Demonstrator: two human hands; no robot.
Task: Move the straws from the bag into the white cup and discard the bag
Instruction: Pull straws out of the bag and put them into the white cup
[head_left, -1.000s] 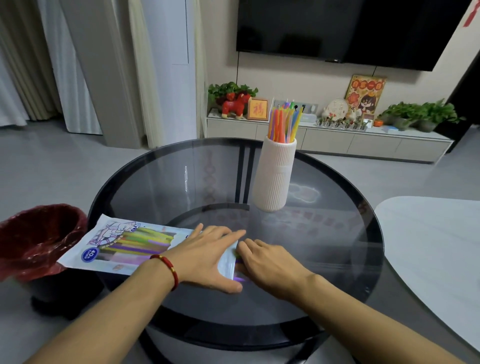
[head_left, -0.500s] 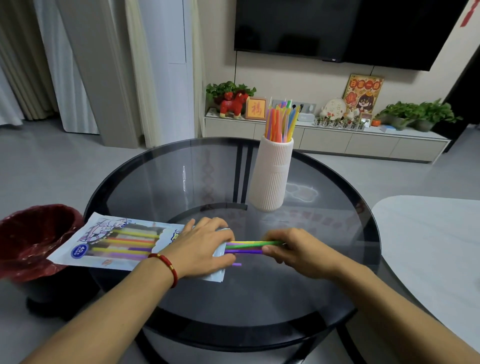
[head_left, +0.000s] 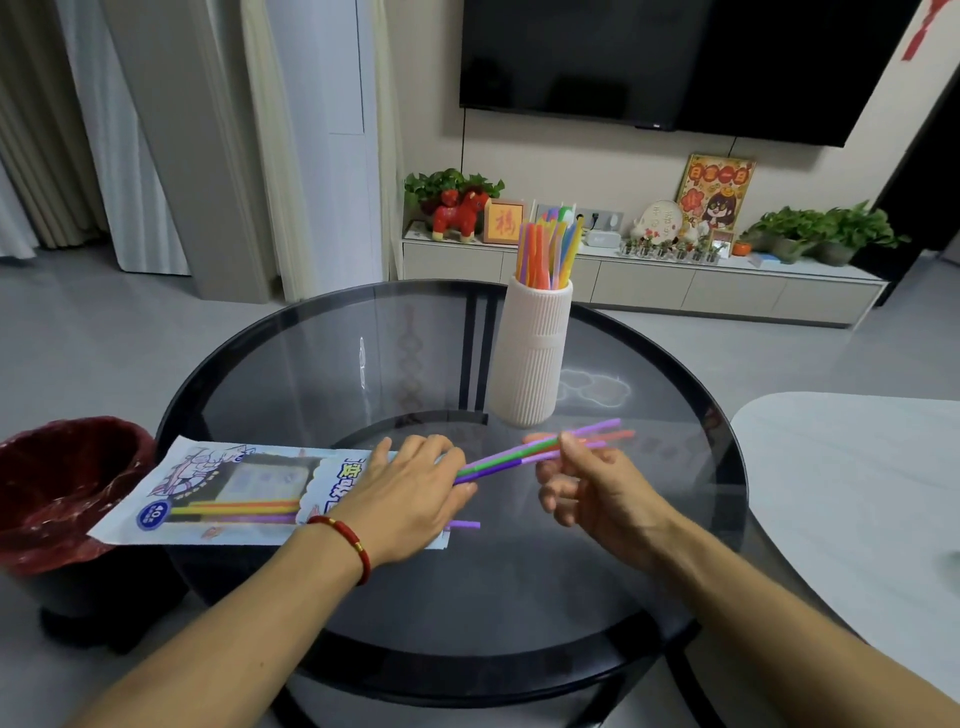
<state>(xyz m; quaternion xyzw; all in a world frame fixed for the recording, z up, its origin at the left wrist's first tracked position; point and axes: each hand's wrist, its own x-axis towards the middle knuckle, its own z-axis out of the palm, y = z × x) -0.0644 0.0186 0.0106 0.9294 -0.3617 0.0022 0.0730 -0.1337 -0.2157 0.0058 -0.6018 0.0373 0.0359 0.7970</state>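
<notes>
I judge the job partly done: the white cup (head_left: 531, 358), standing upright just above the middle of the frame on the round glass table (head_left: 291, 374), already holds a tight bunch of coloured straws (head_left: 546, 254) that stick out above its rim, so at least 1 batch has gone in. More is left. My right hand (head_left: 597, 493), right of centre, has its thumb and first fingers (head_left: 570, 451) pinched closed on a small bundle of straws (head_left: 540, 451), purple, green and orange as far as I can tell, with the other fingers curled loosely below; the bundle slants up to the right, its far end near the foot of the cup and its near end at the mouth of the bag. My left hand (head_left: 410, 499), at centre, lies flat with fingers spread, pressing down on the open end of the bag (head_left: 228, 493) and gripping nothing that I can see. The bag lies flat at lower left, its closed end overhanging the table edge above the bin. Through its clear window I see about 3 straws (head_left: 236, 510) inside, and 1 purple tip (head_left: 464, 525) pokes out below my left hand. The bin (head_left: 62, 488), lined with a dark red bag, sits at far left below the table; what I can see of its inside looks empty. So remaining: this bundle into the cup, the last straws out, then the bag dropped in the bin.
</notes>
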